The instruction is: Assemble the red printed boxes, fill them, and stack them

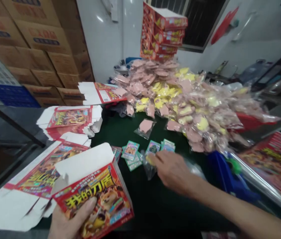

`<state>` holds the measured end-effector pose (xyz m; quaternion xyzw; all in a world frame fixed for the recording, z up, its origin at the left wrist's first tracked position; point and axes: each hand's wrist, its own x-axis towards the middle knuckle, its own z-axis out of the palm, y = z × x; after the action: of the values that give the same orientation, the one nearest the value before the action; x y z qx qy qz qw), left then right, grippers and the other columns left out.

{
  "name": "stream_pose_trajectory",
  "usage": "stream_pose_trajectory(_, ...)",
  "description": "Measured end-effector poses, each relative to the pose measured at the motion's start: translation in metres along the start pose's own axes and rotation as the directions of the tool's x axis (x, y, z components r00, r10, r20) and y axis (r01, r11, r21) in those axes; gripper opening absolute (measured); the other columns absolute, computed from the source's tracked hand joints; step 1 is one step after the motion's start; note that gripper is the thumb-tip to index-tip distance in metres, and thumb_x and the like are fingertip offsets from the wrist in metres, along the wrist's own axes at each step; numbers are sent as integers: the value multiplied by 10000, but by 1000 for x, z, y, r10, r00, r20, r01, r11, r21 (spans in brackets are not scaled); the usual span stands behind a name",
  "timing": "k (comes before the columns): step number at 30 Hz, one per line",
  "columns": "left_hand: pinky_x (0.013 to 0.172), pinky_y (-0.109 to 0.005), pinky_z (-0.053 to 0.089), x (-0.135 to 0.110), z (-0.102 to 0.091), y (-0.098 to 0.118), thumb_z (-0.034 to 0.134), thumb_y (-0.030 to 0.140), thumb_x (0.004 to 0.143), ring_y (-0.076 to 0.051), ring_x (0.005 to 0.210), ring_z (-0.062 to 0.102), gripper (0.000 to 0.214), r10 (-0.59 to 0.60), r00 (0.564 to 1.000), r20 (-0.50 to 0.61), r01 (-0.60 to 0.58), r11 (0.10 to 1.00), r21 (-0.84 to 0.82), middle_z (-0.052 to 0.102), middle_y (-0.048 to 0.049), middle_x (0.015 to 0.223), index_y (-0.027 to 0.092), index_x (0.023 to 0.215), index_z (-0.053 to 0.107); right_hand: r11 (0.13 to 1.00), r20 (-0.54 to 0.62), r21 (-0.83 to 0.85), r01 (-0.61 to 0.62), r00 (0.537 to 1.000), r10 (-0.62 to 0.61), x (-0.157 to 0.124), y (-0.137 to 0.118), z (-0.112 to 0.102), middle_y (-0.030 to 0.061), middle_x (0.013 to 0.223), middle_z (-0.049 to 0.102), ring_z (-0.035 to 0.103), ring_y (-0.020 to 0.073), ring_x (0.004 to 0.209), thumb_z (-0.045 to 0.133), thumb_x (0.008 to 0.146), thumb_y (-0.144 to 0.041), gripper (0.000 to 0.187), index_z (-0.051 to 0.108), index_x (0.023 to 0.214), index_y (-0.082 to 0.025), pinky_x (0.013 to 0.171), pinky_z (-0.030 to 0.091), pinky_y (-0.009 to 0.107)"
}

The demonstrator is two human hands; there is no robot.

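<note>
My left hand (74, 215) grips a red printed cardboard box (100, 202) by its near side, thumb across the front. The box's white top flap stands up, open. Over the dark green table, my right hand (171, 171) is closed, with its fingertips on a small clear plastic packet (150, 167) with something yellow in it; motion blurs it. Just beyond lie small piles of trading cards (131, 151), partly hidden by the hand. A lone bagged pink piece (145, 127) lies farther back.
Flat box blanks (45, 172) lie along the left edge. A large heap of bagged pink and yellow pieces (165, 93) covers the back, before stacked red boxes (165, 30). At right sit a blue tape dispenser (227, 179) and a red printed stack (274, 162). Brown cartons (40, 39) stand behind left.
</note>
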<state>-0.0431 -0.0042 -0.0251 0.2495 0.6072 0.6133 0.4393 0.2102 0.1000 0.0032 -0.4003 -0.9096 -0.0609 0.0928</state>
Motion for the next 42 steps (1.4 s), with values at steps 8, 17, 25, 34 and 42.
stream_pose_trajectory(8,580,-251,611,-17,4,7,876,320,455,-214,601,705,765,-49,999,-1,48,990,-131,750,2,759,203,1160,604,849,141,469,-244,970,200,-41,32,4,87,1121,632,617,155,898,515,857,-219,416,491,1270,-170,761,483,277)
stream_pose_trajectory(17,558,-226,592,-25,-9,4,830,372,515,-206,594,698,355,103,986,132,-126,974,188,751,-36,711,153,768,708,941,352,276,-195,932,90,-3,3,22,131,991,659,595,264,959,682,632,-94,499,558,1115,-129,748,443,306)
stream_pose_trajectory(25,557,-271,588,-39,-7,15,809,369,516,-216,581,689,313,106,974,201,-146,970,193,742,-57,663,135,699,710,808,380,510,-296,920,97,-19,21,-11,-27,632,599,595,144,610,704,621,-261,184,568,708,-174,512,429,216)
stream_pose_trajectory(34,526,-253,557,-50,18,12,750,313,597,-189,574,668,245,94,817,569,-266,937,227,727,-44,646,128,756,724,165,-218,975,147,766,605,-50,-44,-96,-19,693,659,629,149,579,841,532,-423,325,624,671,-224,561,580,311)
stream_pose_trajectory(42,546,-270,553,-71,19,10,758,324,597,-202,621,682,337,43,805,592,-111,991,79,748,-80,764,116,859,723,469,-400,868,165,791,462,-43,-70,-60,-16,768,637,630,123,665,800,636,-294,205,675,782,-224,580,578,239)
